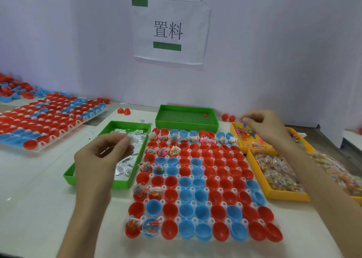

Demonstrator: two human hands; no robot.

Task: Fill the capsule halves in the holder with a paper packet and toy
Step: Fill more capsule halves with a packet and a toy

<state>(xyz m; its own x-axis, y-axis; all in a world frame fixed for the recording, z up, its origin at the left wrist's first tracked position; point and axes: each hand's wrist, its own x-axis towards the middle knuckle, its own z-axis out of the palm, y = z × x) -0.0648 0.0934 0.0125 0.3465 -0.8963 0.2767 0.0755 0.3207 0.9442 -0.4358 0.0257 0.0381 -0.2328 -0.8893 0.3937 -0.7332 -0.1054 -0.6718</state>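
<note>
A paper packet [130, 138] is pinched by the left hand [98, 156] over the green tray [121, 184]. The right hand [262, 128] is curled over the yellow toy tray [235, 134]; whether anything is held cannot be told. The holder [178, 202] is set between both trays, so each is near. Most capsule halves [201, 212] are empty.

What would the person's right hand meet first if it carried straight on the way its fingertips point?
Most likely the loose coloured toys in the far yellow tray: the right hand hangs over its far left corner, fingertips curled down and left. Its height is unclear.
</note>
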